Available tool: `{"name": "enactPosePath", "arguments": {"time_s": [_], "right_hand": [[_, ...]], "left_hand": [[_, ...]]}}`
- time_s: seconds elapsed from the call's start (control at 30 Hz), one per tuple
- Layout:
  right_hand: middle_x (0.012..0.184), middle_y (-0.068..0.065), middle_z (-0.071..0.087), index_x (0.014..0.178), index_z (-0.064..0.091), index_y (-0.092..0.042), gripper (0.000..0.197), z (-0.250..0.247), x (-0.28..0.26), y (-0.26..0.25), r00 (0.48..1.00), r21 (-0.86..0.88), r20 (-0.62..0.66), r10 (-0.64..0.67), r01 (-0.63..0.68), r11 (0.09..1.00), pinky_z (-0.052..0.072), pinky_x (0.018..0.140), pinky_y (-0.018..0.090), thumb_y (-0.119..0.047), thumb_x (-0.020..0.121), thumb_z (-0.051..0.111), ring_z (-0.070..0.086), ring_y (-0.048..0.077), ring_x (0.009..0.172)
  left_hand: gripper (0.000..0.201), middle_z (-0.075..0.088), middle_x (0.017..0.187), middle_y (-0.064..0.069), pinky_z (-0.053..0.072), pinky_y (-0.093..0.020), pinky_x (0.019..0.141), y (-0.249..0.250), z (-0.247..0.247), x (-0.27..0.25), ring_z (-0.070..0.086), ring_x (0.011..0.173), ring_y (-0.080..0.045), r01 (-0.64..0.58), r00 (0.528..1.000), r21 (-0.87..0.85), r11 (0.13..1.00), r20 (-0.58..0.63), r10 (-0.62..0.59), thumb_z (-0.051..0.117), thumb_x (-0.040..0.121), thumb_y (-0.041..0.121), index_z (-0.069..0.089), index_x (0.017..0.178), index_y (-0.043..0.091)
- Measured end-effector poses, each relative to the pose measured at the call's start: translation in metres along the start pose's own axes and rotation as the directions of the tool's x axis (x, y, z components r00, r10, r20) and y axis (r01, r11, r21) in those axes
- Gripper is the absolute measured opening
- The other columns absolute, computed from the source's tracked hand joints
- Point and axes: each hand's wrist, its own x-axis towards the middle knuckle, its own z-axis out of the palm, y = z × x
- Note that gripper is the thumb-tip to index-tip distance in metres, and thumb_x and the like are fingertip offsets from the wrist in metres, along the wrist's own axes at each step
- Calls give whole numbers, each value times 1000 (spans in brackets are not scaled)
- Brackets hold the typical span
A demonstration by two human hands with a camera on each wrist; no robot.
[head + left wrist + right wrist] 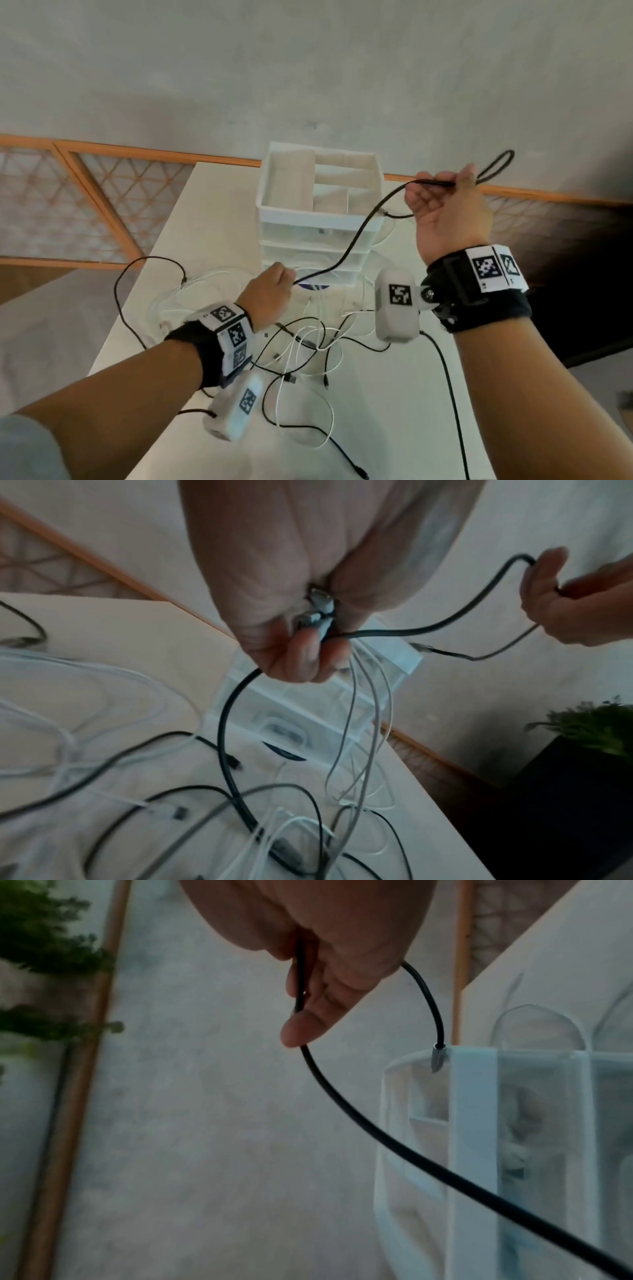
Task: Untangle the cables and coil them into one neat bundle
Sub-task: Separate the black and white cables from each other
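Thick black round cable: one length lifted clear, strung in air between both hands, a loop past my right hand. Right fingers curled, pinching it. Left hand fingers clenched on same cable plus approx 3 thin white cable ends w/ plugs. Rest of black and white cables still crossed on pale worktop, in front of white plastic drawer organiser. Est. early: no coil yet. Writing: none legible; wrist tags only b/w square codes.
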Motion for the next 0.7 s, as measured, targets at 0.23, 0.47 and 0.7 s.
{"name": "enactPosePath", "arguments": {"time_s": [0.23, 0.47, 0.7], "right_hand": [[48, -5, 37, 66, 43, -20, 46, -31, 65, 20, 922, -159, -211, 324, -359, 920, 25, 35, 11, -34, 107, 28, 36, 9, 38], [64, -2, 41, 75, 42, -18, 31, -58, 94, 12, 916, -323, -327, 232, -339, 884, 28, 40, 19, -11, 100, 26, 38, 10, 42], [115, 4, 57, 136, 52, -12, 58, -35, 86, 27, 986, -348, -81, 147, -166, 923, 57, 66, 30, -37, 88, 73, 63, 25, 84]], "left_hand": [[22, 44, 59, 1, 20, -17, 35, 13, -33, -2, 29, 40, -9, 154, 979, -369, 916, 181, -91, 42, 105, 25, 41, 86, 16], [20, 47, 64, -3, 21, -16, 37, -6, -50, -1, 32, 44, -12, 209, 976, -47, 977, 68, -206, 39, 103, 21, 47, 89, 10], [17, 47, 61, -1, 21, -17, 33, 27, -40, 2, 31, 40, -8, 243, 968, -343, 907, 150, -203, 42, 105, 22, 44, 90, 14]]}}
